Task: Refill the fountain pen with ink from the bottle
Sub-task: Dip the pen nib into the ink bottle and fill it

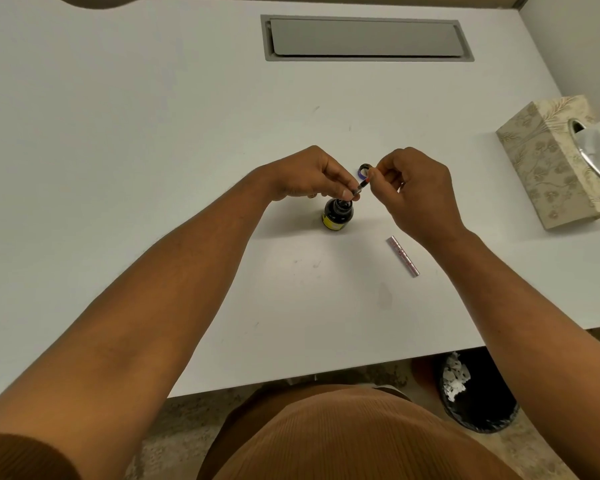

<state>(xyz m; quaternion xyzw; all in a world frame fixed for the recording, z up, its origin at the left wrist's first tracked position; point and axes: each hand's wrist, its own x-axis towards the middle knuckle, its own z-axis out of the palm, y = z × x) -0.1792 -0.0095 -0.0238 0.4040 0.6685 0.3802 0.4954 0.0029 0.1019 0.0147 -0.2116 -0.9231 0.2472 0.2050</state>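
A small dark ink bottle (338, 215) with a yellow label stands uncapped on the white table (153, 133). Just above its mouth, both hands hold the slim inner part of the fountain pen (361, 186), tilted, lower end toward the bottle. My left hand (309, 174) pinches the lower end near the bottle mouth. My right hand (416, 188) pinches the upper, reddish end. The bottle cap (363, 169) lies on the table behind the hands. A silvery pink pen barrel (403, 256) lies on the table to the right of the bottle.
A patterned tissue box (561, 161) stands at the table's right edge. A grey cable hatch (364, 38) is set into the table at the back. Below the table's front edge on the right stands a black waste bin (478, 393) with paper scraps.
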